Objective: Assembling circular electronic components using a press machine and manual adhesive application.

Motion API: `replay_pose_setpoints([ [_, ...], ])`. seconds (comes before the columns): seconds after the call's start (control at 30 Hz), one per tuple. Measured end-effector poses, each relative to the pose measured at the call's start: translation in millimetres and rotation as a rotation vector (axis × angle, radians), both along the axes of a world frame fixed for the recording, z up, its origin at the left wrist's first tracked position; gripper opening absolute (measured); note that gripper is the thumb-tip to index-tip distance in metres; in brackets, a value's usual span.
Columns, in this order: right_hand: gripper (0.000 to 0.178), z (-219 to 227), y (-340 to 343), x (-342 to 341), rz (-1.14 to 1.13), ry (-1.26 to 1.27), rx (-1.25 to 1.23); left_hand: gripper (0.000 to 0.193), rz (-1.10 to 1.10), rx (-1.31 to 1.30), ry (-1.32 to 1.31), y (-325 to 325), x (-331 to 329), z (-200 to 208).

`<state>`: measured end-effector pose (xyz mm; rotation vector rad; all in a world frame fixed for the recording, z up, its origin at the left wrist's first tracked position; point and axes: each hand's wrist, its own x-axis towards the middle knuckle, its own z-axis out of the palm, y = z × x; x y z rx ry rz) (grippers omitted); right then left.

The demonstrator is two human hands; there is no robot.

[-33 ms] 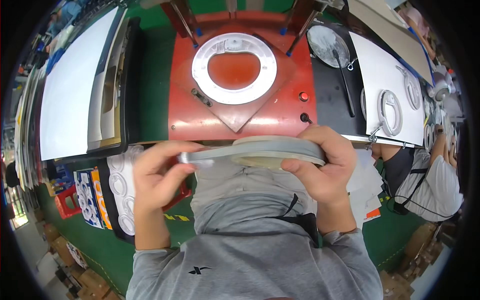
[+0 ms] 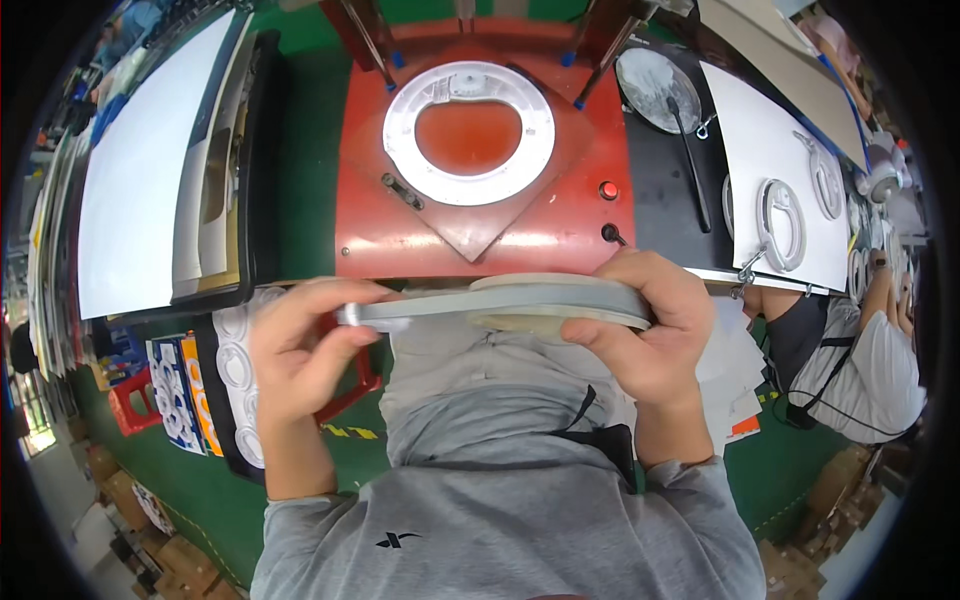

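Note:
In front of my lap, my right hand grips a roll of grey tape, thumb below and fingers behind its right side. A strip of tape stretches leftward from the roll. My left hand pinches its free end, which looks pale and shiny, between thumb and fingers. Beyond the hands, a white ring-shaped part lies on a diamond-shaped plate on the red machine base.
Metal posts rise at the back of the base. A red button and a black lever sit at its right. Farther right are a round dish with a black-handled tool and a white sheet bearing ring parts. White boards are stacked left.
My left hand has shifted a little to the left with the tape's end, and the strip between my hands is longer. My right hand stays nearly where it was.

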<state>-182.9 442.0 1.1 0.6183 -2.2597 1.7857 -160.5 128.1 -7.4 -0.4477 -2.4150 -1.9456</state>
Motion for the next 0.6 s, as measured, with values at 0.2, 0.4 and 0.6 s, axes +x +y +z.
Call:
replay_pose_setpoints([
  [0.2,0.036,-4.3,13.7,1.6,0.067,0.04,0.03,0.025,-0.08,-0.255,0.183,-4.8,-3.8,19.3],
  [0.4,0.04,-1.8,12.2,2.5,0.115,0.018,-0.143,0.033,-0.158,-0.138,0.008,42.1,8.2,-36.2],
  [0.6,0.041,-5.8,15.5,6.7,0.119,0.042,-0.295,0.034,-0.111,0.279,-0.134,75.2,9.6,-52.3],
])
